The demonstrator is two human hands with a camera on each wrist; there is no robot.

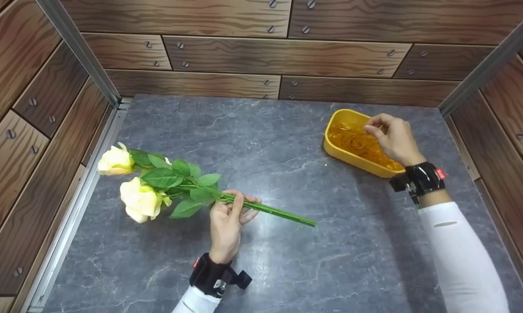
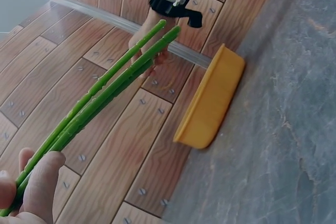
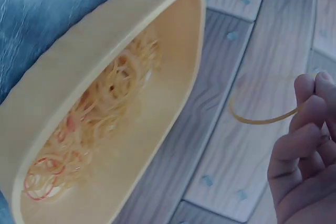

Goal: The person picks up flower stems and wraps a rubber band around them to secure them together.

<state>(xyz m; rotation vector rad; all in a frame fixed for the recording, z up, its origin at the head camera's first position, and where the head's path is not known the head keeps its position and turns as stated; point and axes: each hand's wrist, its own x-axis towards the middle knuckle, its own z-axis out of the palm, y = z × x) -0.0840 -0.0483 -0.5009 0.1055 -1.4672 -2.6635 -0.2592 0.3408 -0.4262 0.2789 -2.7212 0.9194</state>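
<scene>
My left hand (image 1: 227, 221) grips the green stems (image 1: 279, 212) of artificial roses, thumb across them. Two pale yellow rose heads (image 1: 142, 199) with green leaves (image 1: 163, 177) point left, while the bare stem ends reach right. In the left wrist view the stems (image 2: 100, 98) run up from the fingers. Above the yellow bin (image 1: 352, 157) is my right hand (image 1: 396, 138). The right wrist view shows that hand (image 3: 310, 156) pinching one thin rubber band (image 3: 262, 121), which hangs as a loop. Many tan and a few red rubber bands (image 3: 105, 103) lie in the bin.
The bin stands at the back right of the grey marbled tabletop (image 1: 279, 143). Wood-patterned panels (image 1: 287, 56) wall the back and both sides. A metal rail (image 1: 74, 187) runs along the left edge.
</scene>
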